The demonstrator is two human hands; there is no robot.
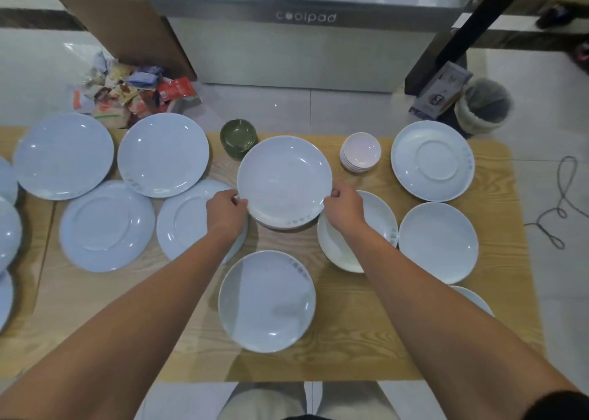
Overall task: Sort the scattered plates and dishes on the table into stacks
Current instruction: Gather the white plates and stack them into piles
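Note:
A white plate (pixel 284 180) sits on top of a small stack at the middle of the wooden table (pixel 344 349). My left hand (pixel 227 210) grips its left rim and my right hand (pixel 345 209) grips its right rim. Several more white plates lie scattered: one near me (pixel 267 301), a deep one under my right wrist (pixel 379 215), two at the right (pixel 438 242) (pixel 432 161), and several at the left (pixel 106 226) (pixel 163 155) (pixel 63 156). A green bowl stack (pixel 238 137) and a small white bowl stack (pixel 360 151) stand at the far edge.
Beyond the table stand a grey cabinet (pixel 306 36), a cardboard box (pixel 124 24), a pile of wrappers (pixel 127 91) on the floor and a lined bin (pixel 484 107). A cable (pixel 561 202) lies on the floor at the right.

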